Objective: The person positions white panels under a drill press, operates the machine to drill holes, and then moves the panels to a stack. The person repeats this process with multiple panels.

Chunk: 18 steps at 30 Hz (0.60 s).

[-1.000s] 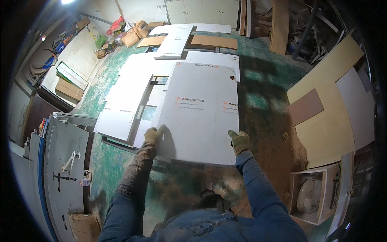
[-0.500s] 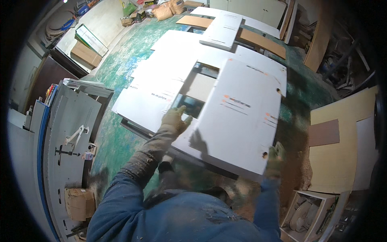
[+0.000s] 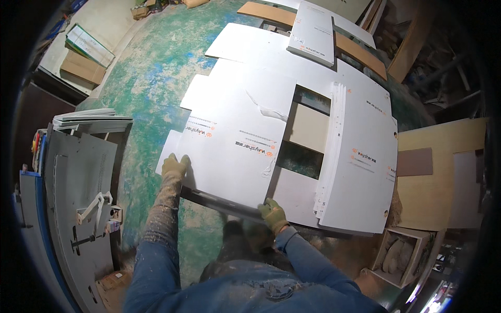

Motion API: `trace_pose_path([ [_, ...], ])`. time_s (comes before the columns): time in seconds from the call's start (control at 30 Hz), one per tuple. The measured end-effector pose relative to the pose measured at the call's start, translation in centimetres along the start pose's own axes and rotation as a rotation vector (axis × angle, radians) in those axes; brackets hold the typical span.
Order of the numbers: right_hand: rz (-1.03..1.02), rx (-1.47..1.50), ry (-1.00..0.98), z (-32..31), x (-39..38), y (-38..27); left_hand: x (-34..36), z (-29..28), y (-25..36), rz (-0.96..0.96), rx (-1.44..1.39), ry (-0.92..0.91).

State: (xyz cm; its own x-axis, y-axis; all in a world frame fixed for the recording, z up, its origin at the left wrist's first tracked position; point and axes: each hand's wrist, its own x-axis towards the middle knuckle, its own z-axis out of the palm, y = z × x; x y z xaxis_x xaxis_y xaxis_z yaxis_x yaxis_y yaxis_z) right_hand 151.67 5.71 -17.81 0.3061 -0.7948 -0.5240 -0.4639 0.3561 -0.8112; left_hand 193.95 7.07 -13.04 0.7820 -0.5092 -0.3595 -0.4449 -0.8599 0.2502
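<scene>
A white film-covered panel [image 3: 224, 167] lies flat in front of me, its printed film wrinkled in places. My left hand [image 3: 175, 168], in a dirty olive work glove, grips the panel's near left corner. At the near right corner my right hand [image 3: 272, 215], gloved alike, has its fingers closed on the edge; the fingertips underneath are hidden. Right of a gap stands a stack of similar white panels [image 3: 357, 161], apart from both hands. Through the gap a pale board [image 3: 308, 125] and dark openings show below.
Another white stack [image 3: 313, 34] and brown boards [image 3: 269, 13] lie at the far end. Grey metal panels [image 3: 86, 172] lean on the left. An open wooden box [image 3: 402, 258] stands at the lower right beside a plywood sheet [image 3: 441, 182]. The green floor [image 3: 151, 88] is worn.
My left hand has gone left to the panel's near left corner. My right hand has left the right stack's corner and moved left onto the panel. The view has shifted.
</scene>
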Motion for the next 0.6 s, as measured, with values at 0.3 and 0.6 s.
trace_pose_path([
  [0.3,0.213,-0.454,0.081,1.9,1.6,-7.2,-0.3,0.3,0.1,-0.030,-0.018,0.098],
  [0.6,0.334,-0.018,0.047,-2.4,0.4,-10.7,4.0,-6.9,1.2,0.076,-0.077,-0.314],
])
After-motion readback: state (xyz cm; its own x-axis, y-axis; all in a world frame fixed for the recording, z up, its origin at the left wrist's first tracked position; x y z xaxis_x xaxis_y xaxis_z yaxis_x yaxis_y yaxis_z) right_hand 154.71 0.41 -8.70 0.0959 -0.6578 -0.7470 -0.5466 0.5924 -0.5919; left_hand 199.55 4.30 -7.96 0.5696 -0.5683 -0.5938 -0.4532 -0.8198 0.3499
